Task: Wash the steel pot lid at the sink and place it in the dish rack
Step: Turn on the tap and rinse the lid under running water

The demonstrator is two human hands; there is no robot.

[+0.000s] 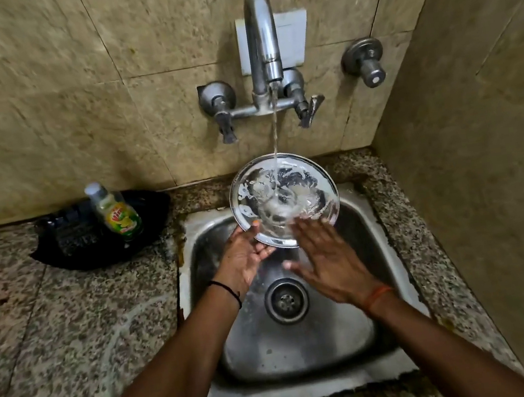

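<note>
The round steel pot lid (282,195) is tilted over the back of the steel sink (296,346), its inner side facing me with soap foam on it. Water from the tap (262,38) streams onto its middle. My left hand (246,258) grips the lid's lower left rim, thumb on the inner face. My right hand (328,263) is flat with fingers spread, its fingertips resting on the lid's lower right inner surface. The right hand is a little blurred. No dish rack is in view.
A dish soap bottle (114,210) lies in a black tray (96,233) on the speckled stone counter (52,331) left of the sink. Tap handles (226,125) stick out of the tiled wall. A tiled side wall (486,164) closes the right.
</note>
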